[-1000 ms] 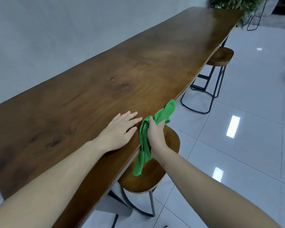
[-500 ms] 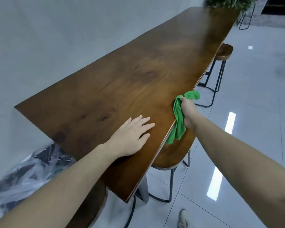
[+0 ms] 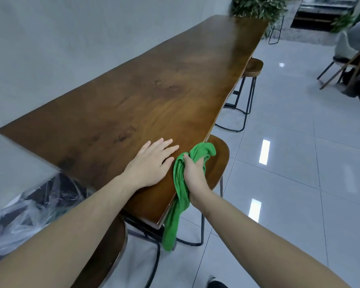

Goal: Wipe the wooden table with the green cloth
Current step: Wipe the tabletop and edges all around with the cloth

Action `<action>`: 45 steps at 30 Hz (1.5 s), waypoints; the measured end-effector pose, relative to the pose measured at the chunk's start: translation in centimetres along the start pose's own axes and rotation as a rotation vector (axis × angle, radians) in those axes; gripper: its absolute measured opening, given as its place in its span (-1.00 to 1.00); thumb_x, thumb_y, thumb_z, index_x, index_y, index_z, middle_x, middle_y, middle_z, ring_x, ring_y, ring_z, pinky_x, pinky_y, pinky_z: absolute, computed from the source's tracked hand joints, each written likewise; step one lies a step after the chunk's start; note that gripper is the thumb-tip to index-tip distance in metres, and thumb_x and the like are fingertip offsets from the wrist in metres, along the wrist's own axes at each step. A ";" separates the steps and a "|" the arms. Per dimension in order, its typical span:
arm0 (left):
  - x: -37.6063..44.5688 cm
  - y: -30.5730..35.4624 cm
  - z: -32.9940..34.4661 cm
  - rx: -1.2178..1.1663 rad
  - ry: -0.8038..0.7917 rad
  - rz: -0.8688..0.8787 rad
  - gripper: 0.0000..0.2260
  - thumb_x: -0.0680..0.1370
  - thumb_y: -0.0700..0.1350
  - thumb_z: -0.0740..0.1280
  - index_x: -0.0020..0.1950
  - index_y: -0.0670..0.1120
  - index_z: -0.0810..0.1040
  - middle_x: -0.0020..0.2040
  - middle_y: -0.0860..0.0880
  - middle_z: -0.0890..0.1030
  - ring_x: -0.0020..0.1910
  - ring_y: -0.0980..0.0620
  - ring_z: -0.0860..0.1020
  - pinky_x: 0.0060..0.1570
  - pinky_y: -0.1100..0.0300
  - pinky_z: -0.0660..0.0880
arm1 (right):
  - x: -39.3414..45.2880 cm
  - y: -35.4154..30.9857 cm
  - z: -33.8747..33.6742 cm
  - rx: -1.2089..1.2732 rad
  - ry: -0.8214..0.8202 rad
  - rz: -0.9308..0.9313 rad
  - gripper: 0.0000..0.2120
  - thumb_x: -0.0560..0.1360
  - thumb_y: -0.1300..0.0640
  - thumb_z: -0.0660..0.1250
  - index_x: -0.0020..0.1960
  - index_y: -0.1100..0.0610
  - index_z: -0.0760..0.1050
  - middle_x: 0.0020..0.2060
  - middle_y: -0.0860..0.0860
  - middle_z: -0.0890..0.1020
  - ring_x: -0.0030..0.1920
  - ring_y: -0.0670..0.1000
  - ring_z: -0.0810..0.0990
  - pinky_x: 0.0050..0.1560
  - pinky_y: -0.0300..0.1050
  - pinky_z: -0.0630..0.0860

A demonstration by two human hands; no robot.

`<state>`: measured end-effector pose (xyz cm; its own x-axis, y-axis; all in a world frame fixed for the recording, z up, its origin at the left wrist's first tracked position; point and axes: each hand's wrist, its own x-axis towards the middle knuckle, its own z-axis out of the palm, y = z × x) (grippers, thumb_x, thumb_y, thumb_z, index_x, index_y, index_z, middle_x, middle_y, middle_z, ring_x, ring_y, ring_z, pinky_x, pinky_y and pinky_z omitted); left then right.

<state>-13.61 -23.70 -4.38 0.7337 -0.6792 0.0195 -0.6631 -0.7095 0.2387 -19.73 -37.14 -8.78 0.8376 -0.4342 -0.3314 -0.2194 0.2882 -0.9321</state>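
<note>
A long dark wooden table [image 3: 150,96] runs from near me toward the far plants. My left hand [image 3: 152,163] lies flat on the top near its right edge, fingers straight and spread. Just to its right, my right hand [image 3: 193,173] grips the bunched green cloth [image 3: 180,192] against the table's right side edge. One end of the cloth bulges above my fingers over the stool seat. The other end hangs down past the table's near corner.
Round wooden stools with black metal legs stand along the table's right side, one [image 3: 216,161] under my right hand, another [image 3: 253,67] farther off, a third [image 3: 104,246] below my left arm. A plastic-wrapped bundle [image 3: 29,206] lies on the left floor. A chair [image 3: 341,65] stands far right.
My right hand has slid the cloth back along the table's side edge toward me, ending beside my left hand. The left hand stays flat on the top.
</note>
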 end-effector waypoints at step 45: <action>-17.3 0.5 1.7 -0.295 0.509 -0.275 -0.78 0.61 -0.19 0.24 0.16 -0.02 0.62 0.27 0.06 0.53 0.30 0.11 0.41 0.32 0.13 0.33 | 0.6 -1.3 -5.7 -1.563 -0.826 -1.796 -0.57 0.65 -0.09 0.21 0.34 0.19 0.53 0.55 0.12 0.36 0.58 0.20 0.23 0.55 0.27 0.16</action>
<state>-26.85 -12.65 -6.24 0.8974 -0.2545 0.3604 -0.4257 -0.7140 0.5559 -21.79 -42.65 -8.58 0.4094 0.8837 0.2267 0.8233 -0.4649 0.3257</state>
